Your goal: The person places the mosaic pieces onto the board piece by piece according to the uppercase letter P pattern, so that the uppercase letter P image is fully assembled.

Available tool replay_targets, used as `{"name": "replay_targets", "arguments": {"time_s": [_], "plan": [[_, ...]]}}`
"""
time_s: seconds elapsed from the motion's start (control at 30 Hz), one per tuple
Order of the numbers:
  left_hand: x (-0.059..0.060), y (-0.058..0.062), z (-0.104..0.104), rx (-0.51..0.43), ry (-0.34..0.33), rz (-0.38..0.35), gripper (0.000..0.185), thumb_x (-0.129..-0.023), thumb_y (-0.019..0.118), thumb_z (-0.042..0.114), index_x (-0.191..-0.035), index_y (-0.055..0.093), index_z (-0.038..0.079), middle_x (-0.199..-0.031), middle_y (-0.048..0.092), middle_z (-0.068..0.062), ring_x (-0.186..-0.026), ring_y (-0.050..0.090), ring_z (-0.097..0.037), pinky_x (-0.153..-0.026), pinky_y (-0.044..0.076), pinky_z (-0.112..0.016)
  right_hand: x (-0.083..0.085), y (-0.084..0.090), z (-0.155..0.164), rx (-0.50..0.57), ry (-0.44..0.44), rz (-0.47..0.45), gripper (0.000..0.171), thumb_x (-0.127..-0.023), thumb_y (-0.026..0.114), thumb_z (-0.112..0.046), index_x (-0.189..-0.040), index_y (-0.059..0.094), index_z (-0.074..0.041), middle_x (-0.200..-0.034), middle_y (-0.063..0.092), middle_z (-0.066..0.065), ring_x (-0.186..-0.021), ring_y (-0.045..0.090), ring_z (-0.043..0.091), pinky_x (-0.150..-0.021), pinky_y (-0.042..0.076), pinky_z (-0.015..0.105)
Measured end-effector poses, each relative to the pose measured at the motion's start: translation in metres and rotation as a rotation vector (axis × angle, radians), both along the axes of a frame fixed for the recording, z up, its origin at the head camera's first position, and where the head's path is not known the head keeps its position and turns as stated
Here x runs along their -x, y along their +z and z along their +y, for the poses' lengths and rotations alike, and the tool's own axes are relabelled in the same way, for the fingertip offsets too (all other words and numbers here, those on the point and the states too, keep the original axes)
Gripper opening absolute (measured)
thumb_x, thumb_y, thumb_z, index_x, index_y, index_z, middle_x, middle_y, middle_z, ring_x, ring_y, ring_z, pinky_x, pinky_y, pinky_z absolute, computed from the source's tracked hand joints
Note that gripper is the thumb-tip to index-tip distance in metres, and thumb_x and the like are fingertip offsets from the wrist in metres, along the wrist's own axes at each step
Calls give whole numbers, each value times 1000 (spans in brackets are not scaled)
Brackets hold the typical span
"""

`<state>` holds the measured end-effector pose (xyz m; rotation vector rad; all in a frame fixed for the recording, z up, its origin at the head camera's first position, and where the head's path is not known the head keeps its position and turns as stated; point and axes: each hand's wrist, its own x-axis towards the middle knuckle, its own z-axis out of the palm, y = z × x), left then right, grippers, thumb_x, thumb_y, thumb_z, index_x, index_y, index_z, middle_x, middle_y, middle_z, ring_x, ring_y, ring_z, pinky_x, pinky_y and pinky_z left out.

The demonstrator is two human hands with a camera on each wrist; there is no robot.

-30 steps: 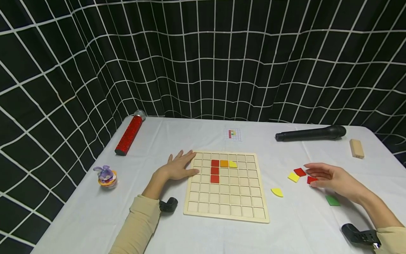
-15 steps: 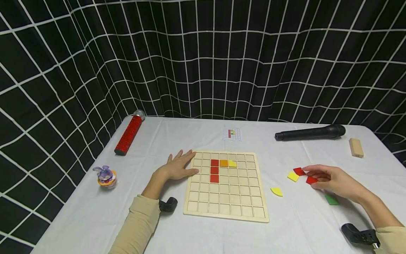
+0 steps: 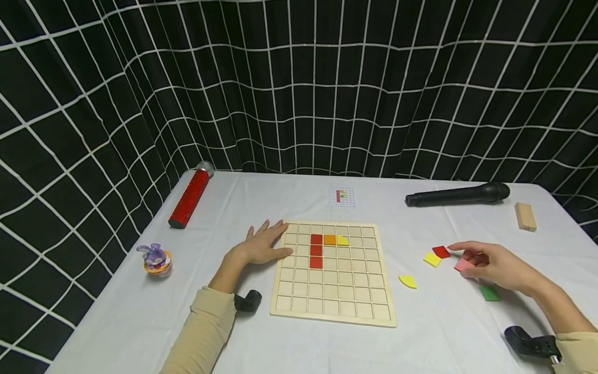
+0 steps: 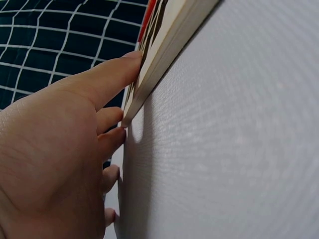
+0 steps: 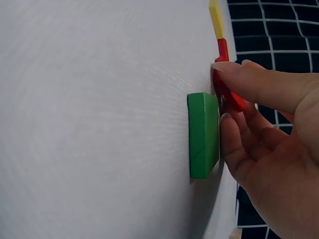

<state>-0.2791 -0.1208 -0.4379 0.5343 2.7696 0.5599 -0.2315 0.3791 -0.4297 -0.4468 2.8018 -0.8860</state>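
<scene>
My left hand [image 3: 256, 250] lies with spread fingers at the left edge of the wooden grid board [image 3: 333, 312], its fingertips and thumb touching the edge. In the board's cells sit three red tiles [image 3: 316, 250] in a column, an orange tile [image 3: 329, 240] and a yellow quarter-round tile [image 3: 342, 240]. Off to the right, my right hand [image 3: 502, 267] pinches a red tile [image 5: 230, 95] between thumb and fingers, tilted so its face shines pink in the head view. A green tile [image 5: 203, 135] lies beneath that hand. Another red tile [image 3: 441, 252] and a yellow tile [image 3: 432, 259] touch near its fingertips.
A loose yellow quarter-round tile [image 3: 408, 281] lies right of the board. Behind the board is a small pattern card [image 3: 342, 197]. Around the edges are a red microphone [image 3: 190, 197], a black microphone [image 3: 458, 196], a wooden block [image 3: 525, 216] and a purple bunny figure [image 3: 156, 259].
My right fingers have closed on the red tile and tipped it up from lying flat. The left hand and the board have stayed put.
</scene>
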Motion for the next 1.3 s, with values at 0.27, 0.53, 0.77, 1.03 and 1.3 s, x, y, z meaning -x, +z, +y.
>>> {"name": "replay_targets", "arguments": {"time_s": [0.27,0.53,0.77,1.03,1.3], "plan": [[-1,0,0,-4,-6,-1,75,-93,54,49,-152,25,12,-157,19,-6,-143,5,-33,-110,-2,-58,-1,-1,0,-6,-43,-47,53,-82,73,-7,-130,53,2,-97,58,9,-79,51,19,-62,47,22],[-1,-1,0,-1,10,1,75,-93,54,49,-152,26,12,-157,20,-6,-144,6,-32,-111,-2,-58,0,-3,4,-34,-93,-47,42,-88,70,-15,-125,59,2,-107,63,16,-86,55,23,-66,48,25],[0,-1,1,-1,4,5,75,-93,53,50,-152,26,12,-157,20,-7,-144,6,-32,-111,-2,-58,-1,3,2,38,-162,-64,47,-90,68,-24,-127,56,3,-104,66,14,-80,55,19,-58,44,25],[0,-1,0,-5,1,5,75,-93,54,50,-152,26,12,-157,20,-7,-144,6,-32,-110,-3,-58,2,5,-1,145,-216,-99,56,-92,65,-34,-129,51,5,-110,67,17,-84,64,10,-68,51,21],[-1,0,1,-7,14,1,76,-92,54,50,-152,26,12,-157,20,-6,-144,5,-32,-111,-3,-57,1,6,-13,205,-271,-70,59,-93,62,-38,-131,49,5,-112,64,23,-83,65,8,-69,52,18]]}}
